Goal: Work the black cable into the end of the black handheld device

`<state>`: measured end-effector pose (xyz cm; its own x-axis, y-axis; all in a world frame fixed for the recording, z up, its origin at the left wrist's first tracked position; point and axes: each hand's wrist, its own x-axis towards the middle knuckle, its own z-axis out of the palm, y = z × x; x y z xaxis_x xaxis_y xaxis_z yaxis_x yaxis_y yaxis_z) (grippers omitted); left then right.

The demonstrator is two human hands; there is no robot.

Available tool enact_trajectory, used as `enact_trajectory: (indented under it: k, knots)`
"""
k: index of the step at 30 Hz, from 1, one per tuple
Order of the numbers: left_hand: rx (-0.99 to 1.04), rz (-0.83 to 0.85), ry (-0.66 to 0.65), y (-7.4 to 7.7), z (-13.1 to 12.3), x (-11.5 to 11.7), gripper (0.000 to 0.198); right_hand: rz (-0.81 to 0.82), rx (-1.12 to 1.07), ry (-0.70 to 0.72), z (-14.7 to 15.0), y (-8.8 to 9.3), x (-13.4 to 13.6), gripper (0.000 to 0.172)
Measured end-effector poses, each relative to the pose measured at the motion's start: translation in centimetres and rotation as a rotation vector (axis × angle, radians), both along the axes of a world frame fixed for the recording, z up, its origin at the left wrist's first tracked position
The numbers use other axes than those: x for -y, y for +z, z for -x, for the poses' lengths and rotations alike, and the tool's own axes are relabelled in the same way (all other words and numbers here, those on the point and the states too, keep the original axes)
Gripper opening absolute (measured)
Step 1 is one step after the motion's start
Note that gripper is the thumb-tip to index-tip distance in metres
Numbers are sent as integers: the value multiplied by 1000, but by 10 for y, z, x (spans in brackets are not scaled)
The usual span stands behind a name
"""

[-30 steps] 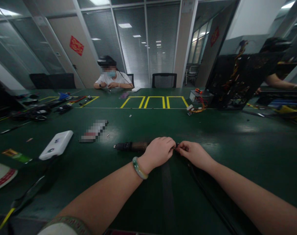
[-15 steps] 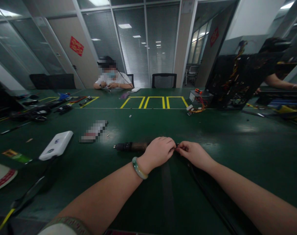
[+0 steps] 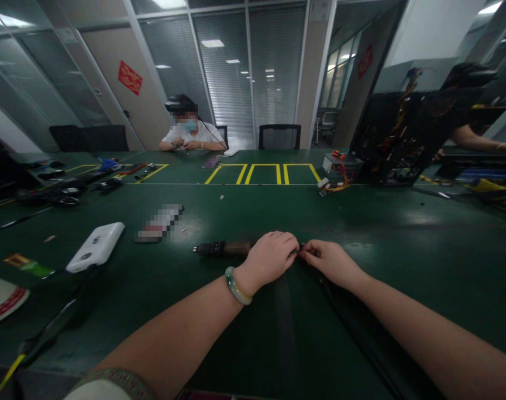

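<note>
A dark cylindrical tool (image 3: pixel 231 249) with a brown body and a metal tip lies on the green table, its tip pointing left. Over its right end my left hand (image 3: pixel 273 253) is closed, with a jade bracelet at the wrist. Just right of it, my right hand (image 3: pixel 330 261) pinches a small dark piece at the tool's end, too small to make out. A black cable (image 3: pixel 352 328) runs from below my right hand toward the bottom right.
On the left lie a white power bank (image 3: pixel 96 247), a blurred-out flat object (image 3: pixel 160 223) and tools with cables (image 3: pixel 65 194). Across the table (image 3: pixel 253 211) sits a person (image 3: pixel 192 133). A power supply (image 3: pixel 340 165) and an open computer case (image 3: pixel 386 139) stand back right, another person behind.
</note>
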<state>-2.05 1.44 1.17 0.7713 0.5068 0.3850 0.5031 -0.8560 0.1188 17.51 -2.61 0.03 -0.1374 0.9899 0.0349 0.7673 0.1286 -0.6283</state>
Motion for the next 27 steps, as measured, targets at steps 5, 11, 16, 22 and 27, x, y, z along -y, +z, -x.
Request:
enact_trajectory:
  k: [5,11,16,22,27]
  knots:
    - [23,23,56,-1,1,1,15,5,-23,-3,0,-2,0,22]
    - [11,29,53,0,1,1,11,24,-25,-1,0,1,0,22]
    - [0,33,37,2,1,2,10,40,-22,-9,2,3,0,21]
    - [12,37,61,0,0,1,13,39,-17,-5,1,3,0,21]
    - [22,33,93,-2,0,0,15,31,-24,-3,1,2,0,22]
